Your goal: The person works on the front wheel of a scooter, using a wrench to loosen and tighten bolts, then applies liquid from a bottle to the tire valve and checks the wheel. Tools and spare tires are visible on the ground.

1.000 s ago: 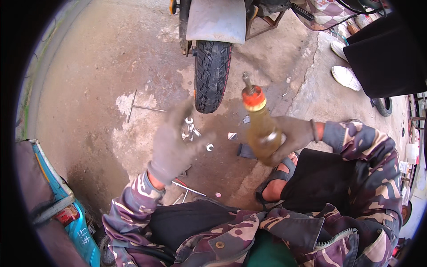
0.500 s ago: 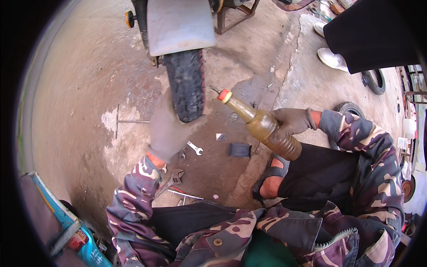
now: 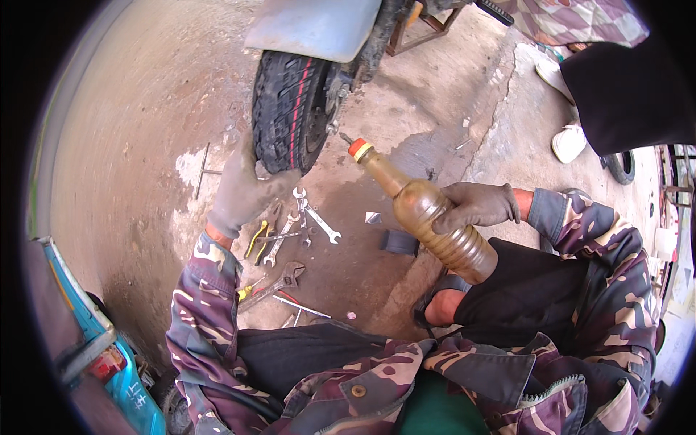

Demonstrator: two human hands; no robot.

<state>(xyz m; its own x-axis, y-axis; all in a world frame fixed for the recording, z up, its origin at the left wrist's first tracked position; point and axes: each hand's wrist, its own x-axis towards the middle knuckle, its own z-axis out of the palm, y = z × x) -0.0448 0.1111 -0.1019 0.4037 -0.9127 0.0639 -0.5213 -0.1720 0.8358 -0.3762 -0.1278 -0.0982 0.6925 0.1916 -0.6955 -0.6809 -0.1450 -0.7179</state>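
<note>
The gloved left hand [image 3: 245, 192] cups the near end of the tyre [image 3: 286, 116], perhaps steadying it; how firmly, I cannot tell. Wrenches [image 3: 320, 221] lie just right, likely for easy reach. Farther right, the right hand [image 3: 478, 206] grasps a tilted brownish bottle [image 3: 415, 204], presumably angling its red cap [image 3: 359, 149] tyre-ward; its fill level is unclear.

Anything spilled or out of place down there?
The dark patch looks wet or stained against paler concrete. Wrenches lie loose, some overlapping, near the tire. No drip shows from the tilted bottle.
</note>
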